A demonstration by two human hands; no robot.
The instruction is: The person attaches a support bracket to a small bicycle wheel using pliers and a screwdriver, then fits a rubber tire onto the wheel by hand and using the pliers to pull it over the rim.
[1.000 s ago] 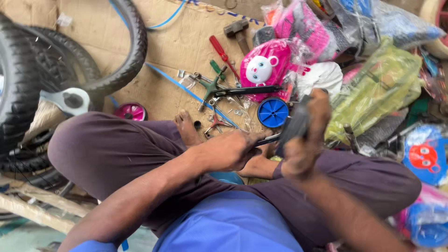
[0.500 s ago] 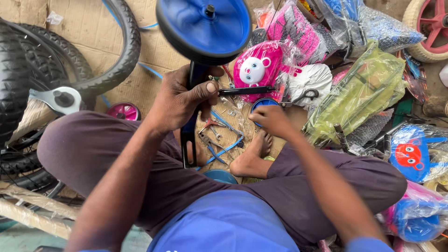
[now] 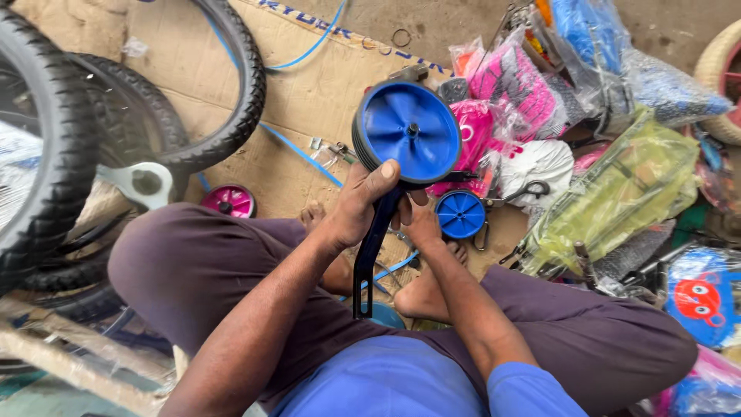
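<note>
Head view: a blue training wheel (image 3: 411, 133) with a black tyre rim is held up above the crossed legs of a seated person, its face turned toward the camera. A dark bracket (image 3: 370, 251) hangs down from the wheel and ends just above the lap. The left hand (image 3: 356, 205) is closed around the upper part of the bracket, just below the wheel, with the thumb laid against the tyre's lower edge. The right hand (image 3: 421, 222) is placed just beside it behind the bracket; it is largely hidden, so how far its fingers are closed and whether anything is gripped cannot be told.

A sheet of cardboard (image 3: 309, 93) is spread on the floor beneath the work. A second, smaller blue wheel (image 3: 459, 214) is seen lying flat just beyond the right hand, and a small pink wheel (image 3: 229, 201) lies by the left knee. Black bicycle tyres (image 3: 62, 147) are stacked at the left. Plastic-wrapped parts in pink (image 3: 509, 85) and a yellow-green bag (image 3: 617, 201) are piled at the right, near loose blue strapping (image 3: 301, 154) on the cardboard.
</note>
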